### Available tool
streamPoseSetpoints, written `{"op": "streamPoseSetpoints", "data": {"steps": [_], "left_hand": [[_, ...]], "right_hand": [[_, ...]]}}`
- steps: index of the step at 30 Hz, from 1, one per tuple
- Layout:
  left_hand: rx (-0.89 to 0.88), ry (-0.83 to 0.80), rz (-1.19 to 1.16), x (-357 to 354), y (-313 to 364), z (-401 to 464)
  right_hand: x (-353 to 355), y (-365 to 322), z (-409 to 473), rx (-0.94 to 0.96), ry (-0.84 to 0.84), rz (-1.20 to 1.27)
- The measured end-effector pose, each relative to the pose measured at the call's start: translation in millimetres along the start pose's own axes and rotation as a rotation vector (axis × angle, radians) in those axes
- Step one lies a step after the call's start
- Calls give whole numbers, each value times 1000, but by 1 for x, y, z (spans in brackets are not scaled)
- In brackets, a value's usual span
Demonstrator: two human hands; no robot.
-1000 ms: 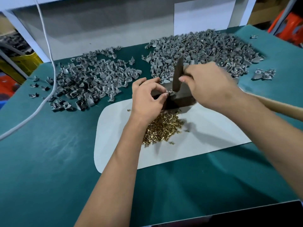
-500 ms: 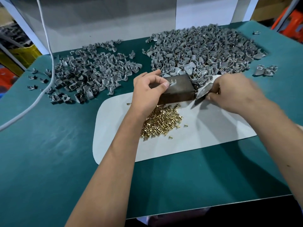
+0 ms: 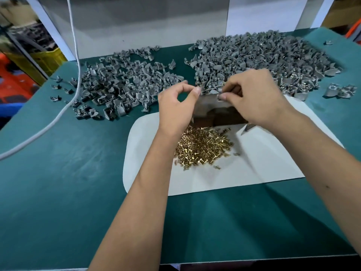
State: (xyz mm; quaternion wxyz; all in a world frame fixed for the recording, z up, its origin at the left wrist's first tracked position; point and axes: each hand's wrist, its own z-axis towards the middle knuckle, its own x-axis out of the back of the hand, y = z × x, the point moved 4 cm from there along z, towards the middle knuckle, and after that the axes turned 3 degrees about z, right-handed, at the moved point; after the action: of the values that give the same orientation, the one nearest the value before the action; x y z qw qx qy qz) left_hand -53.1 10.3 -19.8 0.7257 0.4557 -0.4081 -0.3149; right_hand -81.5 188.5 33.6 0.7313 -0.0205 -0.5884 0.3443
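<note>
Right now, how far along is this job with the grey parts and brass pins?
Likely early to midway. The smaller grey heap on the left may be the finished ones, though I cannot confirm it. In hand: the right hand pinches one grey part over the dark block; the left hand is curled beside it. Left: the bigger heap and the brass pins.

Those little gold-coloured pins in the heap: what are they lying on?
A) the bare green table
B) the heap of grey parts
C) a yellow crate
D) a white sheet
D: the brass pins lie heaped on the white sheet spread over the green table, on the near side of the dark block, above which the right hand pinches a grey part.
</note>
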Motion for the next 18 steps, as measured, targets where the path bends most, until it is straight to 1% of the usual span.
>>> {"op": "streamPoseSetpoints", "data": {"steps": [3, 5, 7, 8, 11, 14, 16, 18], "left_hand": [[22, 249, 456, 31, -18, 12], [68, 303, 631, 50, -32, 17], [93, 315, 662, 60, -40, 19], [109, 313, 661, 64, -43, 18], [155, 285, 636, 72, -48, 16], [212, 286, 578, 79, -52, 18], [242, 295, 549, 81, -54, 19], [257, 283, 551, 82, -54, 20]], "right_hand": [[3, 12, 12, -123, 60, -41], [8, 19, 20, -197, 110, -141], [10, 15, 26, -242, 133, -238], [8, 8, 29, -228, 125, -254], [-11, -33, 29, -43, 40, -172], [-43, -75, 22, 162, -137, -157], [-61, -92, 21, 219, -216, -207], [-74, -102, 22, 234, -249, -237]]}}
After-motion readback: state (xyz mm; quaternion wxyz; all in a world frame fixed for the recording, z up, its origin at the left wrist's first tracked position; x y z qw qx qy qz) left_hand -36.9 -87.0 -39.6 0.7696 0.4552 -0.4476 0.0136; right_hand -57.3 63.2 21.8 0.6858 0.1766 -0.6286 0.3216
